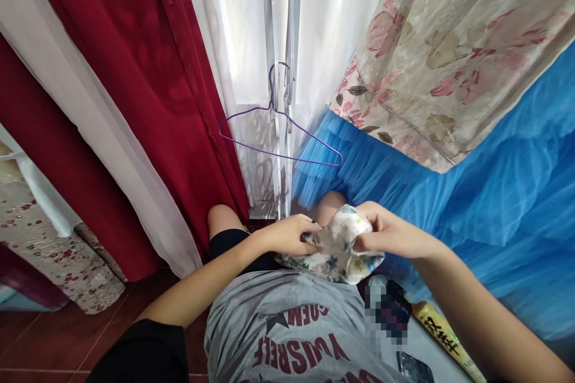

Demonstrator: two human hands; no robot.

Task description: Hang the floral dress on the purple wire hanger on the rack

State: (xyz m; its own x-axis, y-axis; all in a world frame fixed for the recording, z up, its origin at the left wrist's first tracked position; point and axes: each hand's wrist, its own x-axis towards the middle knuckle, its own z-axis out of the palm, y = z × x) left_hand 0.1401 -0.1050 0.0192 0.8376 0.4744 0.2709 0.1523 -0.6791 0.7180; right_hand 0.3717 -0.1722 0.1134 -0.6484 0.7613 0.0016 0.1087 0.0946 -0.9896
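Note:
A bunched piece of white cloth with a grey-green and yellow floral print (339, 245) lies over my lap, held between both hands. My left hand (294, 234) pinches its left side, fingers curled into the fabric. On the other side, my right hand (380, 228) grips a gathered fold, thumb pressed against the cloth. What kind of item the cloth is, I cannot tell. Beyond my knees hangs a thin purple clothes hanger (281, 145), with nothing on it, its hook near a white metal post (282, 42).
Red curtains (175, 131) hang at left, with a flowered cloth (54, 245) beside them. At right, a beige floral garment (449, 60) hangs over blue tulle (503, 173). Low at right lie a yellow packet (442, 335) and a phone (414, 367) on a pale surface. Tiled floor (103, 335) shows at lower left.

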